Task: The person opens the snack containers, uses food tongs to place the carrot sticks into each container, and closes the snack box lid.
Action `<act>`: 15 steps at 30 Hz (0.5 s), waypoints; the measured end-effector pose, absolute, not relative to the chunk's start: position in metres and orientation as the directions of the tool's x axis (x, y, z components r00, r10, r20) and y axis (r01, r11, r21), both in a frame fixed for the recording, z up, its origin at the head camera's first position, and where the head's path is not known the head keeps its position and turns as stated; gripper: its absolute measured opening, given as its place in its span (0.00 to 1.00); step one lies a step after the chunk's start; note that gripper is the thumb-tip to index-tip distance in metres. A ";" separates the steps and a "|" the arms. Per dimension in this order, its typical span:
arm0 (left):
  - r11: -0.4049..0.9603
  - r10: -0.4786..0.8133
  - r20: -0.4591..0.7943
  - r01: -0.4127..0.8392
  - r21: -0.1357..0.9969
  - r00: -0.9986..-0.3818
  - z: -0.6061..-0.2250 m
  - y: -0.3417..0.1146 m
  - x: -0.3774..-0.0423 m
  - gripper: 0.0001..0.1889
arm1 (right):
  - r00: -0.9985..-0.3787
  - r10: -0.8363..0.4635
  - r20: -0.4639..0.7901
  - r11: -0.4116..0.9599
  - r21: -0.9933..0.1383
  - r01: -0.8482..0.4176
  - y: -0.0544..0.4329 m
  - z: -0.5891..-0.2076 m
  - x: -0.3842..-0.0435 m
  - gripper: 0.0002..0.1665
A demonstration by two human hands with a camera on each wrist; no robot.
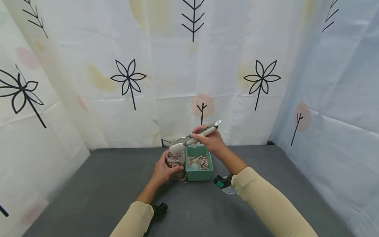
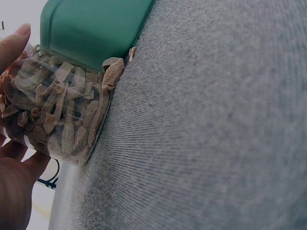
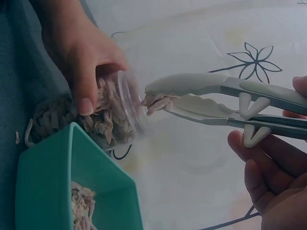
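My left hand [image 1: 162,170] grips a clear jar [image 2: 60,108] round its side, thumb toward the green box. Pale brown, twisted dried strips [image 3: 111,112] fill the jar, whose mouth is uncovered. With my right hand [image 1: 214,142] I hold grey-and-white tongs [image 3: 192,82] by their arms. Between the tong tips, just over the jar's mouth, a few strips [image 3: 160,102] are caught. Right beside the jar stands the green box [image 1: 199,176], with more strips [image 1: 202,162] lying on its bottom.
One loose strip [image 2: 113,73] lies on the grey table [image 1: 118,191] against the jar's base, with a smaller bit [image 2: 132,53] near it. A clear round lid [image 1: 229,190] sits partly under my right wrist. Patterned cloth [image 1: 177,79] hangs behind the table and at both sides.
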State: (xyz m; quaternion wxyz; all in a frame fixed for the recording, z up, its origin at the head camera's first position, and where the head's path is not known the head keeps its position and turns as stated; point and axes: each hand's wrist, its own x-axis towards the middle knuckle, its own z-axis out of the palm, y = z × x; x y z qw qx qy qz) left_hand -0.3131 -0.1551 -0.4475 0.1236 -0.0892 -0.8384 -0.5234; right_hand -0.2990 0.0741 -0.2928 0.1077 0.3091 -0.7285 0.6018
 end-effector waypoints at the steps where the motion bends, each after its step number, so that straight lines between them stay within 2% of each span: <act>1: 0.433 0.021 0.299 0.278 0.857 -0.954 -0.448 -0.155 -0.313 0.50 | -0.787 -0.326 0.524 0.088 -0.812 -0.577 0.074 -0.293 -0.299 0.09; 15: 0.428 0.027 0.304 0.286 0.857 -0.952 -0.448 -0.156 -0.313 0.49 | -0.792 -0.311 0.526 0.098 -0.811 -0.577 0.078 -0.290 -0.295 0.10</act>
